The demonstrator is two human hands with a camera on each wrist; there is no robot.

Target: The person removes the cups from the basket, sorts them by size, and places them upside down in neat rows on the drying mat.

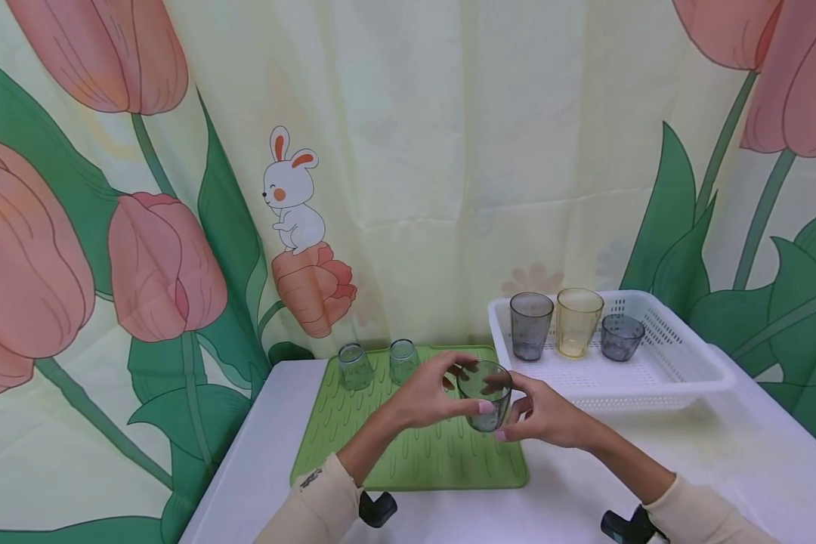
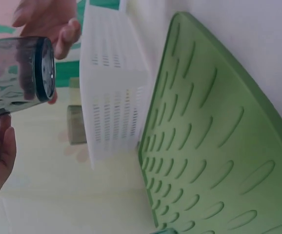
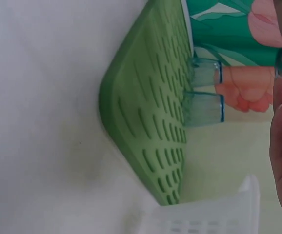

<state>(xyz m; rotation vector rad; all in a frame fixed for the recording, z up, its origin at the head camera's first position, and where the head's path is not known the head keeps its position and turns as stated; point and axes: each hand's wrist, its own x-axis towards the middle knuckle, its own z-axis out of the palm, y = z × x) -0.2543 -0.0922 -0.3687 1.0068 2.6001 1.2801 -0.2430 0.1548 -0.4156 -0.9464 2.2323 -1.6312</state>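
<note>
Both hands hold a tinted, see-through drinking glass in the air over the green mat. The glass is upright, its thick base facing down. The left hand grips it from the left, thumb across the front. Around its right side are the fingers and thumb of the right hand. In the left wrist view, the glass lies between the two hands; the right wrist view shows only part of its base. Two pale glasses, one left of the other, stand upside down on the mat's far part.
Right of the mat, a white perforated basket holds a tall grey glass, a yellow glass and a short grey glass. The white table ends at a printed curtain behind.
</note>
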